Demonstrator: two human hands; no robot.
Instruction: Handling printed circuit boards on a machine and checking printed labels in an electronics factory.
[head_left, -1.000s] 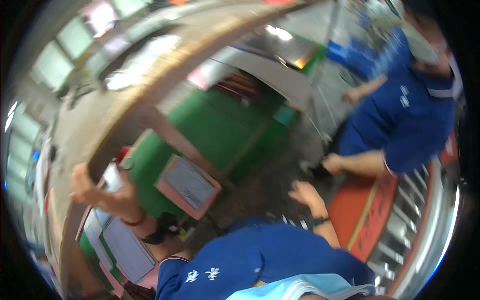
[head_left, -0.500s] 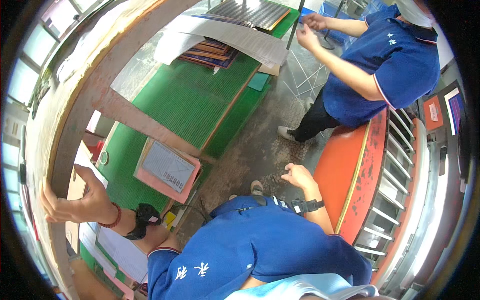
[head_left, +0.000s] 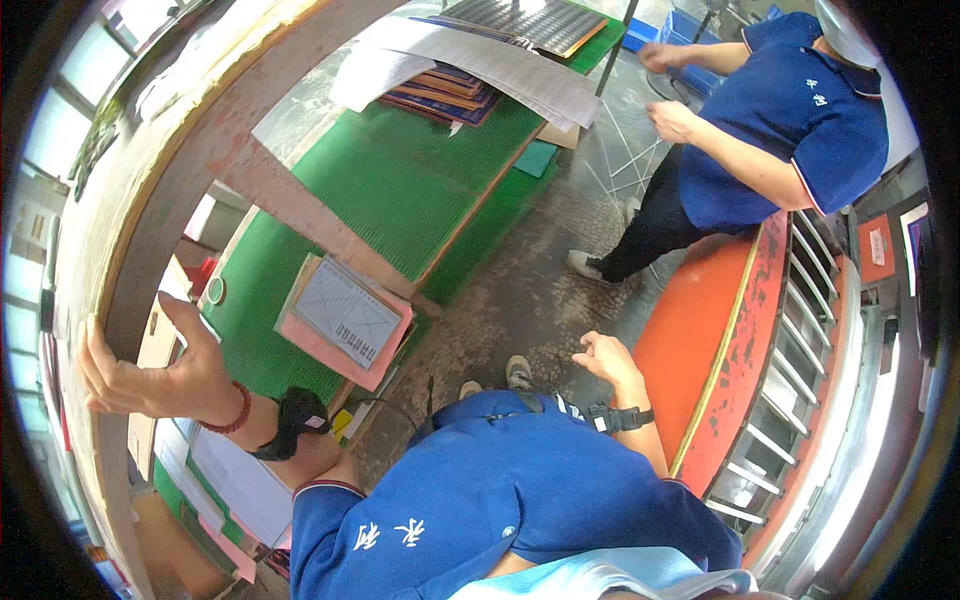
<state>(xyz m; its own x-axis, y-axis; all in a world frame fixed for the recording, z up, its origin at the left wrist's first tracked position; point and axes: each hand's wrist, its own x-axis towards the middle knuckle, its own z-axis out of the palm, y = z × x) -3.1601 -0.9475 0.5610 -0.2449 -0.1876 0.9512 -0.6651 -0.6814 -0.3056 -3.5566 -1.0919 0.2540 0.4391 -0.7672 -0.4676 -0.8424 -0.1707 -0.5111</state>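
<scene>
My left hand point(head_left: 160, 365) is at the far left, its fingers hooked over the edge of a thick, worn wooden beam point(head_left: 150, 215) and its thumb standing apart. A red bead bracelet and a black strap circle that wrist. Lower and to the right, my right hand point(head_left: 608, 360) hangs beside the orange-red panel point(head_left: 690, 330), apart from it. Its fingers are loosely bent with nothing visible in them. Between my hands, a stack of papers with a pink sheet point(head_left: 345, 318) lies on the green ribbed table point(head_left: 410, 190).
A co-worker in a blue shirt point(head_left: 790, 110) stands at the upper right, both forearms raised. Long paper sheets point(head_left: 500, 65) and a pile of dark boards point(head_left: 445, 95) lie on the table's far end. White rollers point(head_left: 790, 350) line the orange-red machine at right.
The view has shifted slightly, so the table and co-worker appear further right. The co-worker's hands have moved apart. My left hand stays on the beam; my right hand still hangs by the panel.
</scene>
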